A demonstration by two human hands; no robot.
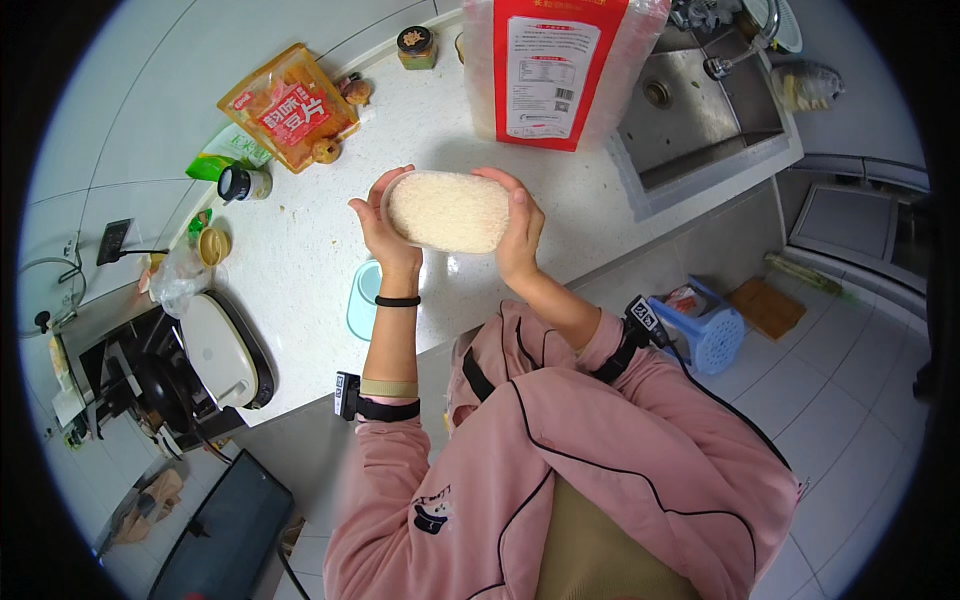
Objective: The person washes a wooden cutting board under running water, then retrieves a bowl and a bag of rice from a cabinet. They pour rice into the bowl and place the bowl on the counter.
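Between my two hands is an oval, clear-walled container point(412, 238) filled with white rice point(450, 210). My left hand point(387, 228) grips its left end, the thumb sticking out to the side. Around the right end curl the fingers of my right hand point(519, 225). The container is over the white counter, near its middle; whether it touches the surface I cannot tell. A light teal oval lid or tray point(362, 315) lies on the counter beside my left wrist, partly hidden by it. Behind the container stands a large red and clear plastic bag point(540, 80).
A steel sink point(700, 110) with a faucet point(735, 60) is at the right. Along the wall stand an orange food pouch point(290, 108), a dark-lidded jar point(243, 184) and a small jar point(416, 48). A white-topped appliance point(218, 350) sits at the left; a blue stool point(705, 330) is on the floor.
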